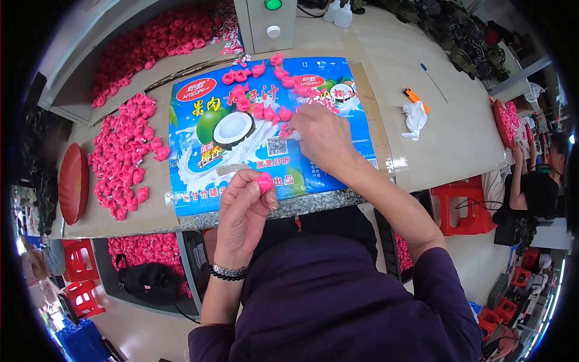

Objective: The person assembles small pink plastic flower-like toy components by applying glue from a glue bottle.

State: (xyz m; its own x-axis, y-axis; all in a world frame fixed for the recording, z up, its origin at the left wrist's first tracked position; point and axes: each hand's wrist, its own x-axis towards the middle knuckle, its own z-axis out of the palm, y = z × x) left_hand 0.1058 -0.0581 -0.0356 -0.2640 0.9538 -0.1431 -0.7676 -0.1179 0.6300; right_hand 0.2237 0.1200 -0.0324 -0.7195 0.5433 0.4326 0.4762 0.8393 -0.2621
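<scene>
Above the front edge of a blue printed cardboard sheet (199, 151), my left hand (241, 208) pinches a small, hollow-looking pink plastic piece (263, 181) between thumb and fingers. My right hand (325, 133) is low over the sheet, knuckles up and fingers drawn together. Its fingertips are partly hidden beside a loose pink piece (285, 130), so what they hold cannot be made out. Right behind that hand lies a small heap of tiny white and pink parts (322, 102). More pink pieces (241, 101) form a loose curved line across the sheet's far half.
To the left spreads a large pile of pink pieces (123, 151), beside a red oval tray (73, 184). A grey post with a green button (273, 5) stands at the back. An orange-handled tool (416, 99), white tissue (414, 119) and pen (434, 83) lie right.
</scene>
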